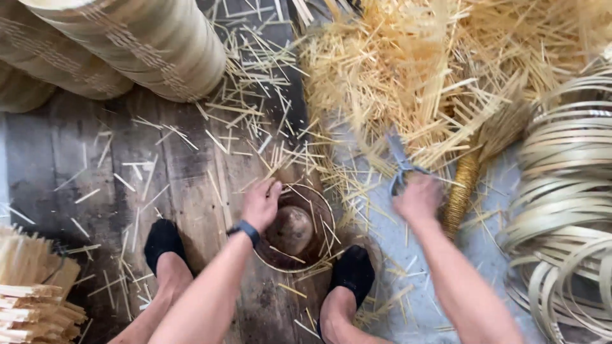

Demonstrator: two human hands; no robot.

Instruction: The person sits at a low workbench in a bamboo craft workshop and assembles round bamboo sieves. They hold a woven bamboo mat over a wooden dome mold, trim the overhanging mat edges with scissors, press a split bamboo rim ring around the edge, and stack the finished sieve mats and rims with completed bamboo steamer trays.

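The left hand rests loosely curled on the near-left rim of the hoop set between the feet, while the right hand, off to its right, is closed around scissors pointing away.

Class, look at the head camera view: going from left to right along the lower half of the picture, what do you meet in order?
Stack of cut bamboo slats → left foot in a black sock → left hand → round bowl-shaped mould → right hand holding scissors → small broom → pile of bamboo hoops.
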